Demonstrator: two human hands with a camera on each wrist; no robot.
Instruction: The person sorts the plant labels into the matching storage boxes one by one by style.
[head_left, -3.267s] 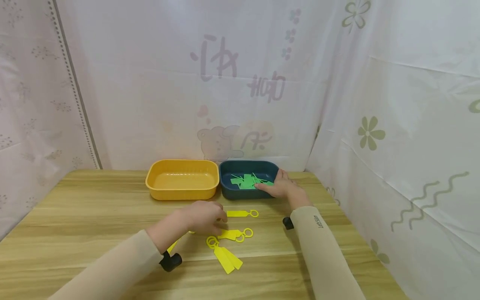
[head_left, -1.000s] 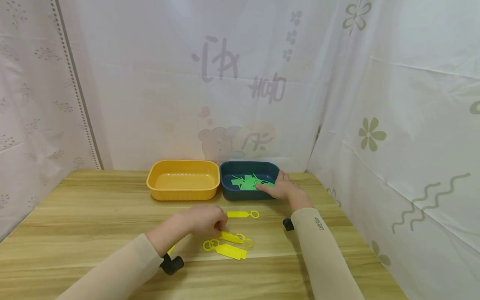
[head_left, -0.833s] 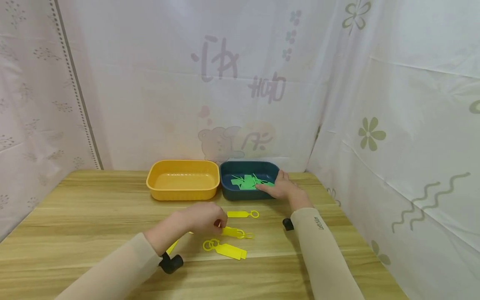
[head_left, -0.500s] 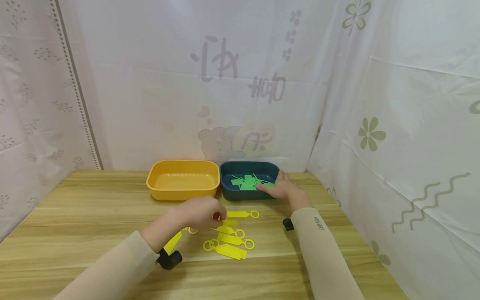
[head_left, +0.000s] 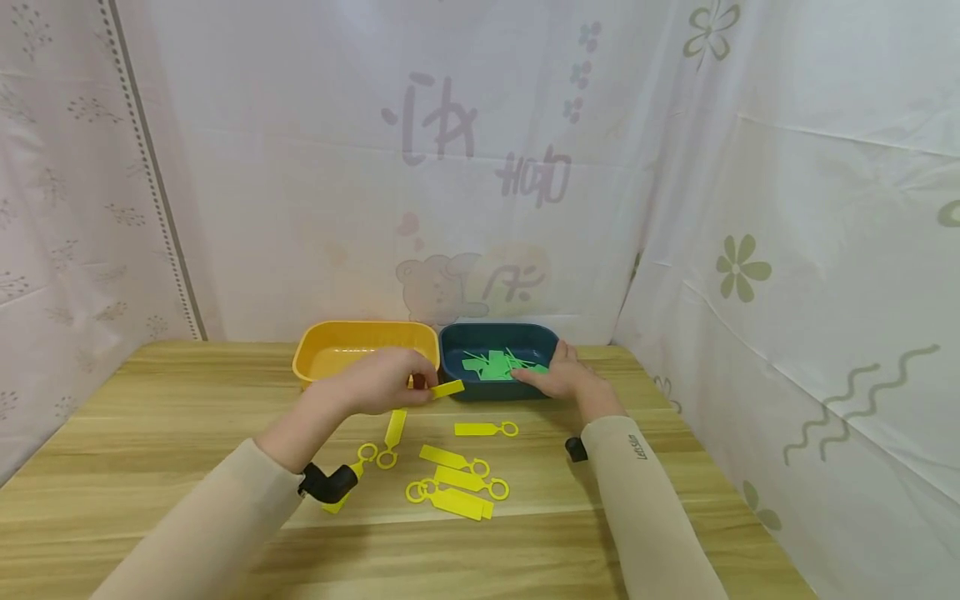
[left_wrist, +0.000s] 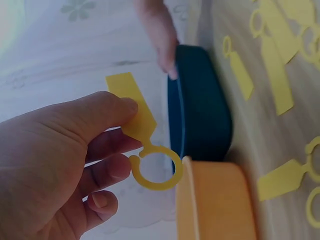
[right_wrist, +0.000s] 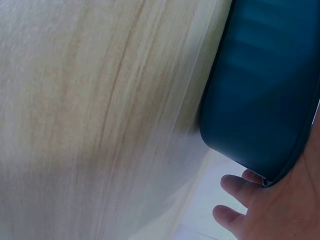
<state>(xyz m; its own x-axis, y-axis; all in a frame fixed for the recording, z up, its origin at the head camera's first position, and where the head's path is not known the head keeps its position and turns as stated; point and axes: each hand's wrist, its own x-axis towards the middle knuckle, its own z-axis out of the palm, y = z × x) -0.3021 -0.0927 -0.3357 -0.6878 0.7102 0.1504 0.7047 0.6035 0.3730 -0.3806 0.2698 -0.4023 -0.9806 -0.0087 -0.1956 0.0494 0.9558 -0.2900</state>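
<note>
My left hand (head_left: 382, 379) pinches a yellow plastic tag (left_wrist: 132, 100) between thumb and forefinger, its ring end hanging free. The hand is raised in front of the yellow bin (left_wrist: 215, 200), overlapping its front in the head view. My right hand (head_left: 566, 375) holds the right end of the dark blue bin (head_left: 480, 392), thumb over the front rim and fingers at the outer side. Inside that bin lie several green tags (head_left: 497, 365). On the table, several more yellow tags (head_left: 461, 478) with ring ends lie in front of the bins, some overlapping.
The two bins stand side by side near the back of the wooden table (head_left: 187, 417). Close behind them hangs a patterned white curtain (head_left: 300, 208), which continues along both sides. A single yellow tag (head_left: 474, 429) lies just in front of the blue bin.
My left hand has lifted one yellow tag from the pile and carried it up and back towards the bins. Another pair of tags has shifted on the table. My right hand has stayed put.
</note>
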